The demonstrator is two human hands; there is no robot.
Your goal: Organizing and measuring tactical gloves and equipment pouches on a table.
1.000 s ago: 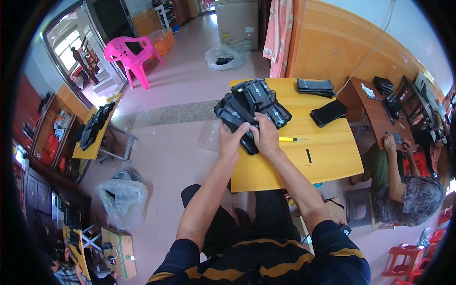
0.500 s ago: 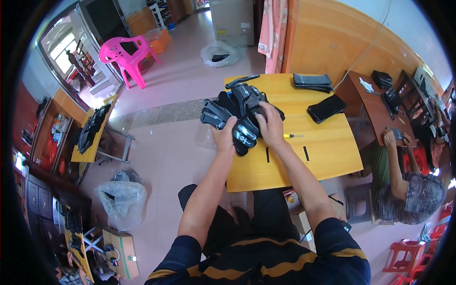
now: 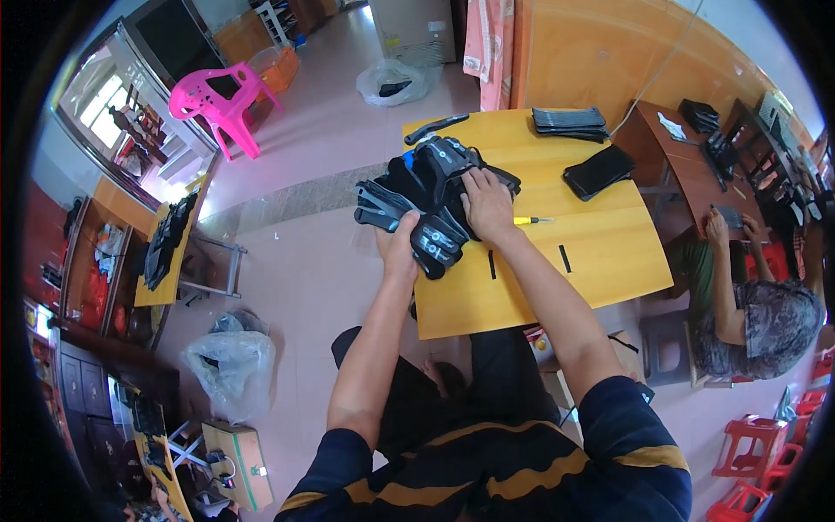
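Observation:
My left hand (image 3: 400, 248) is closed on a bundle of black-and-grey fabric bands (image 3: 435, 239) with white print, its thumb on top. The bundle sticks out over the left edge of the yellow table (image 3: 600, 296). My right hand (image 3: 489, 204) curls its fingers over more of the same dark pieces lying at the far side of the bundle; its fingertips are partly hidden in the fabric. Just right of that wrist lies a yellow-handled tool (image 3: 531, 220) with a thin shaft. Two narrow dark strips (image 3: 564, 258) show on the tabletop.
Stacks of flat dark pieces (image 3: 570, 123) and black pieces (image 3: 598, 172) sit at the table's far right. A long black strap (image 3: 435, 129) lies at its far left corner. Another person (image 3: 757, 326) works at a brown table to the right. A plastic bag (image 3: 230, 365) stands on the floor.
My left hand has brought the bundle slightly left, and its bands have tilted and fanned out. My right hand has shifted a little left and flattened over the dark pieces. The view has shifted slightly.

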